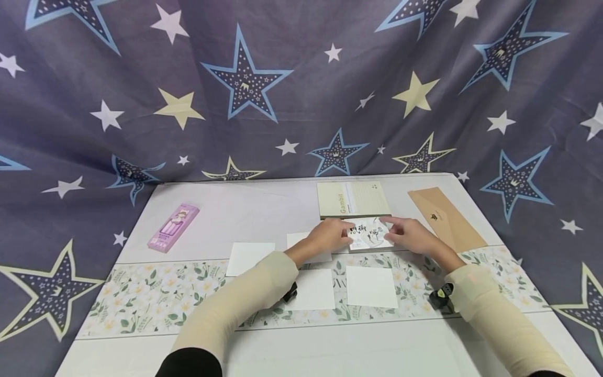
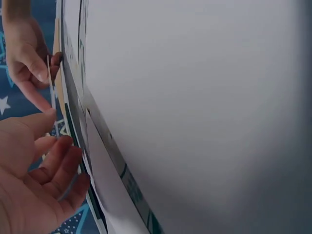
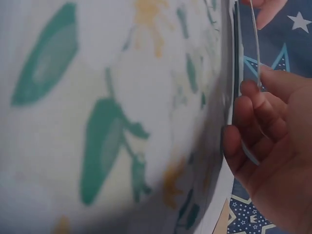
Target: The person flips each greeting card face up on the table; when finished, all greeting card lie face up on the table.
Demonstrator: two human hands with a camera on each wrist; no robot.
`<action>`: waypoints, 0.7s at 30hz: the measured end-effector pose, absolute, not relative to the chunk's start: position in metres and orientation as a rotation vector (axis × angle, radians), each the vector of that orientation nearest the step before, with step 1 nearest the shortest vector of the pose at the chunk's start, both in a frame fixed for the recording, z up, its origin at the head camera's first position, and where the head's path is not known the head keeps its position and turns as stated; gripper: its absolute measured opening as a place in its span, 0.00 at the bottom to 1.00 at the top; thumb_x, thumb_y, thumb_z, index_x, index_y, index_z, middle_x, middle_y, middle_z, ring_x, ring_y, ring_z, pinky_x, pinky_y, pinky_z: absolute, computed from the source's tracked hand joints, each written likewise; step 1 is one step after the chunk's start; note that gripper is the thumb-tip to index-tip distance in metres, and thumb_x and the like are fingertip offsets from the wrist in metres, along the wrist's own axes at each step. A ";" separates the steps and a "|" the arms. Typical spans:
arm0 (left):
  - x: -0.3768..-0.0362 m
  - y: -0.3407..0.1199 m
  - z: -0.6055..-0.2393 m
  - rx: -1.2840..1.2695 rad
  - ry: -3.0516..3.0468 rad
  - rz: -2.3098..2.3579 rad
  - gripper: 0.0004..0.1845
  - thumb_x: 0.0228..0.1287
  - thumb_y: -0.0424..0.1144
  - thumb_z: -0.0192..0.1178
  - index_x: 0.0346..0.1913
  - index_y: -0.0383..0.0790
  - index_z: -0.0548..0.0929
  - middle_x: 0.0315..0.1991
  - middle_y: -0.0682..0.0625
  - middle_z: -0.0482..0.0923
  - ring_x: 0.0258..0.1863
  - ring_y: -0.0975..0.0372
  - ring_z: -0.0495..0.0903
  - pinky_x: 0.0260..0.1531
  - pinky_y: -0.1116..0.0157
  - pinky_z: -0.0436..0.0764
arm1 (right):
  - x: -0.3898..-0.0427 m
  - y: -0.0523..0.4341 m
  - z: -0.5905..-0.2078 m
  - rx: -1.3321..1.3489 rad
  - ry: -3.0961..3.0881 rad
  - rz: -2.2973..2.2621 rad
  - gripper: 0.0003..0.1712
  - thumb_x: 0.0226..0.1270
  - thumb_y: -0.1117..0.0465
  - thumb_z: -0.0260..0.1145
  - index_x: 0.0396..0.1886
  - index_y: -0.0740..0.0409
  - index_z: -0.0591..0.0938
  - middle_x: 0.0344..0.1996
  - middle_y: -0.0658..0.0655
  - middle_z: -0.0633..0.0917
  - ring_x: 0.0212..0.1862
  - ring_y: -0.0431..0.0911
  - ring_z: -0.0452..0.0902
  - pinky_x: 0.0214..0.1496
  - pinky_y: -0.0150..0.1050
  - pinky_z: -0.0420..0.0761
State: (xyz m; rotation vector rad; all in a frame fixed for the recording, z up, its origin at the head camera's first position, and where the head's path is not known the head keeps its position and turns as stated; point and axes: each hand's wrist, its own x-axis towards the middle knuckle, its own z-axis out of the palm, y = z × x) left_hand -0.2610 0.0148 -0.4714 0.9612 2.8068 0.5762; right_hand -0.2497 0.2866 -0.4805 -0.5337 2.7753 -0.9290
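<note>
Two hands, left hand (image 1: 330, 236) and right hand (image 1: 409, 234), pinch the printed card (image 1: 370, 233) at opposite edges, apparently lifted slightly off the table (image 1: 264, 209), so it is kept level.

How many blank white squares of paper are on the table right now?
4: far left, one partly under the left wrist, and two on the floral strip. Arms may hide more.
</note>
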 end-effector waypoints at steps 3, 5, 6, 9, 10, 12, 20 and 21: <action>-0.259 0.017 -0.471 0.944 2.803 0.526 0.25 0.63 0.47 0.63 0.63 0.49 0.77 0.29 0.59 0.84 0.20 0.72 0.73 0.23 0.75 0.71 | -0.251 0.286 -0.485 -0.562 2.771 -0.879 0.32 0.66 0.57 0.64 0.69 0.55 0.69 0.29 0.47 0.84 0.24 0.39 0.72 0.25 0.32 0.73; -0.257 0.018 -0.471 0.928 2.805 0.502 0.24 0.62 0.47 0.63 0.62 0.50 0.78 0.25 0.59 0.82 0.18 0.71 0.71 0.21 0.75 0.69 | -0.251 0.286 -0.487 -0.579 2.768 -0.859 0.31 0.67 0.57 0.64 0.69 0.54 0.69 0.29 0.47 0.84 0.24 0.39 0.72 0.25 0.33 0.73; -0.257 0.018 -0.471 0.923 2.808 0.487 0.24 0.63 0.47 0.63 0.62 0.50 0.78 0.24 0.59 0.81 0.17 0.71 0.70 0.20 0.74 0.69 | -0.252 0.286 -0.488 -0.585 2.767 -0.850 0.32 0.67 0.57 0.64 0.69 0.54 0.68 0.29 0.47 0.83 0.24 0.39 0.72 0.25 0.33 0.72; -0.257 0.020 -0.470 0.904 2.814 0.454 0.23 0.63 0.48 0.63 0.61 0.51 0.78 0.22 0.59 0.79 0.18 0.70 0.70 0.20 0.73 0.68 | -0.252 0.285 -0.488 -0.583 2.759 -0.835 0.32 0.67 0.56 0.64 0.69 0.53 0.68 0.28 0.46 0.83 0.24 0.39 0.72 0.25 0.33 0.73; -0.257 0.020 -0.471 0.898 2.816 0.443 0.24 0.63 0.48 0.63 0.62 0.52 0.78 0.23 0.58 0.80 0.18 0.69 0.71 0.20 0.73 0.68 | -0.252 0.284 -0.487 -0.580 2.756 -0.830 0.32 0.67 0.56 0.63 0.70 0.53 0.68 0.28 0.46 0.83 0.24 0.39 0.72 0.25 0.33 0.73; -0.258 0.021 -0.472 0.894 2.833 0.404 0.24 0.63 0.49 0.63 0.62 0.52 0.77 0.28 0.57 0.84 0.21 0.69 0.73 0.23 0.72 0.70 | -0.252 0.283 -0.487 -0.573 2.753 -0.814 0.32 0.68 0.56 0.63 0.70 0.53 0.68 0.27 0.46 0.83 0.23 0.40 0.71 0.25 0.33 0.73; -0.258 0.027 -0.475 0.929 2.881 0.108 0.23 0.64 0.53 0.60 0.62 0.56 0.77 0.50 0.52 0.82 0.49 0.61 0.80 0.45 0.62 0.81 | -0.252 0.279 -0.486 -0.552 2.788 -0.604 0.33 0.66 0.53 0.65 0.69 0.52 0.69 0.22 0.46 0.80 0.22 0.40 0.70 0.25 0.34 0.71; -0.258 0.027 -0.476 0.926 2.880 0.105 0.23 0.64 0.53 0.60 0.62 0.56 0.77 0.51 0.51 0.82 0.49 0.61 0.80 0.46 0.61 0.81 | -0.252 0.279 -0.486 -0.552 2.789 -0.587 0.33 0.66 0.53 0.65 0.69 0.52 0.69 0.22 0.46 0.80 0.22 0.40 0.69 0.25 0.34 0.71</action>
